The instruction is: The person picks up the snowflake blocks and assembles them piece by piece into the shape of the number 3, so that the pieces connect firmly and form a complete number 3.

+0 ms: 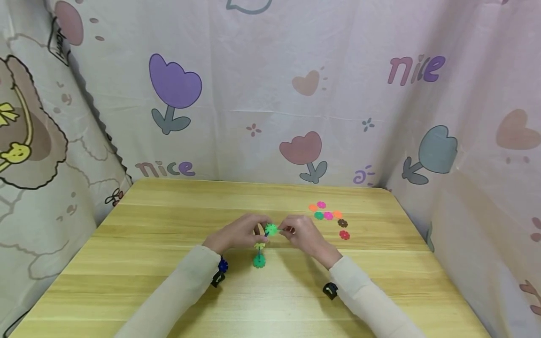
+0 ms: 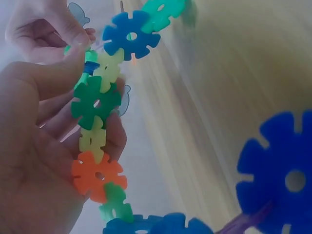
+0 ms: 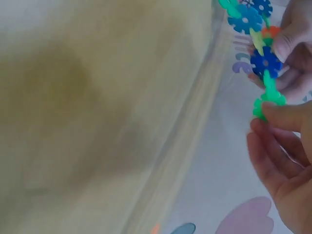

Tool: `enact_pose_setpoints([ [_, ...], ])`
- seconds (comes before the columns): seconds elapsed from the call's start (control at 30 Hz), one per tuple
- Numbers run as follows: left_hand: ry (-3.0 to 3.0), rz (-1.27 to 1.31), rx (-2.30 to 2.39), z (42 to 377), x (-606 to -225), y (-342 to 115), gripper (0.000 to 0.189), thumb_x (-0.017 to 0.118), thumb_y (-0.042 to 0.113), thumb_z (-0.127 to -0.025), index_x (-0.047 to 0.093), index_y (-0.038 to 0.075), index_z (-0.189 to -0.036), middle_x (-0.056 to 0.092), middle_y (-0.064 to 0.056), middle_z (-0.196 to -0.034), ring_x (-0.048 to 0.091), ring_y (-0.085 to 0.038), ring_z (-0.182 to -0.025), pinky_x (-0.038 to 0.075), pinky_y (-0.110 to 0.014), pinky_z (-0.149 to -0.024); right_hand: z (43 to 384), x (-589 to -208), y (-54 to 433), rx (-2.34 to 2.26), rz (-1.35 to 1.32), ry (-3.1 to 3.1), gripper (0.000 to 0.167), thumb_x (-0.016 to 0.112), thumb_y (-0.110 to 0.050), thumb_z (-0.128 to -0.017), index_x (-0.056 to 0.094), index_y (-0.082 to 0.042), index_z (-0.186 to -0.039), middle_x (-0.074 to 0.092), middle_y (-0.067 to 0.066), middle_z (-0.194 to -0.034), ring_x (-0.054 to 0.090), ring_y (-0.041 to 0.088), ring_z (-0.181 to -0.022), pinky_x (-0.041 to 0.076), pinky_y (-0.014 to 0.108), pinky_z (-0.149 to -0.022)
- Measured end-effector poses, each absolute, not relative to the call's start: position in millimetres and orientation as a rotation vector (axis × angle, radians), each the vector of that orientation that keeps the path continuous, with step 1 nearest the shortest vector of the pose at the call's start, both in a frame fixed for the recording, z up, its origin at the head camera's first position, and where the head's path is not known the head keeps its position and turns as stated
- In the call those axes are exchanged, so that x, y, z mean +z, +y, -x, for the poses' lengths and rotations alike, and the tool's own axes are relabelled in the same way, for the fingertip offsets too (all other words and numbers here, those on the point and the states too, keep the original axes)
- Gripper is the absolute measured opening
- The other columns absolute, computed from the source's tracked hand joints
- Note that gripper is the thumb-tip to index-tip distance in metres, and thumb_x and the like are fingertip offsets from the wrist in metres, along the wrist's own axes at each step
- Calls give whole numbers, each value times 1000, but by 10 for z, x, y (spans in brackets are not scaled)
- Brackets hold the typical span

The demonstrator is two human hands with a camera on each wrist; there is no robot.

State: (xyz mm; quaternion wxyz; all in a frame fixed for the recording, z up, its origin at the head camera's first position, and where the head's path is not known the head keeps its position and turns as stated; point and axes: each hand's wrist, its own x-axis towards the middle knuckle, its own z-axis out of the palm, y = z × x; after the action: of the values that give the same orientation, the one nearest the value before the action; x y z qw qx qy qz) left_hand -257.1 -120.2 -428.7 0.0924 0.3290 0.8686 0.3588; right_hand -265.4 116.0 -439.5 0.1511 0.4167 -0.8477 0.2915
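Note:
A chain of flower-shaped notched plastic discs hangs from my left hand (image 1: 238,233). The thumb and fingers of that hand grip the chain near its upper end. In the left wrist view the chain includes a dark green disc (image 2: 87,108), an orange disc (image 2: 90,171) and a blue disc (image 2: 119,36). A teal-green disc (image 1: 259,261) dangles lowest in the head view. My right hand (image 1: 306,234) pinches a light green disc (image 3: 260,108) at the chain's end between thumb and fingertips. Part of the chain is hidden behind the left hand.
Several loose discs lie at the back right of the wooden table (image 1: 169,202), among them a brown disc (image 1: 343,223), a red disc (image 1: 344,235) and an orange disc (image 1: 313,207). A printed curtain (image 1: 253,94) stands behind the table.

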Motion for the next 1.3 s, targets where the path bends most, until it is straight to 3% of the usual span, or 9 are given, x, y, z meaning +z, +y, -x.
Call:
enact_pose_setpoints([
  [0.2, 2605, -890, 1072, 2570, -4307, -1248, 34, 74, 11, -96, 64, 14, -129, 69, -4, -114, 70, -11, -82, 60, -25, -72, 2769, -4291, 1450, 818, -987, -2676, 6, 76, 0, -89, 78, -2, -94, 79, 10, -93, 74, 18, -80, 61, 23, -72],
  [0.4, 2607, -902, 1060, 2582, -4298, -1288, 36, 74, 13, -96, 63, 15, -130, 73, -7, -116, 71, -11, -83, 61, -29, -77, 2941, -4256, 1941, 683, -743, -2915, 12, 74, 1, -87, 77, -1, -98, 78, 12, -96, 73, 23, -86, 62, 40, -81],
  [0.7, 2606, -930, 1064, 2593, -4282, -1339, 41, 73, 16, -97, 63, 17, -137, 72, -3, -117, 69, -11, -89, 61, -29, -82, 3009, -4304, 2454, 567, -545, -3114, 21, 76, 1, -84, 75, 3, -105, 75, 19, -104, 70, 33, -98, 58, 53, -92],
  [0.93, 2617, -953, 1058, 2604, -4287, -1347, 43, 72, 16, -98, 62, 17, -140, 71, -2, -120, 70, -12, -93, 61, -30, -85, 3013, -4364, 2587, 547, -524, -3135, 26, 84, -2, -79, 75, 2, -103, 74, 16, -98, 68, 30, -93, 57, 50, -88],
  [1.3, 2628, -995, 1053, 2616, -4286, -1336, 46, 73, 15, -97, 61, 14, -142, 72, -5, -118, 70, -11, -92, 60, -28, -84, 3017, -4388, 2596, 637, -592, -3152, 17, 85, 3, -77, 74, -1, -89, 72, 9, -83, 63, 17, -76, 57, 37, -74],
])
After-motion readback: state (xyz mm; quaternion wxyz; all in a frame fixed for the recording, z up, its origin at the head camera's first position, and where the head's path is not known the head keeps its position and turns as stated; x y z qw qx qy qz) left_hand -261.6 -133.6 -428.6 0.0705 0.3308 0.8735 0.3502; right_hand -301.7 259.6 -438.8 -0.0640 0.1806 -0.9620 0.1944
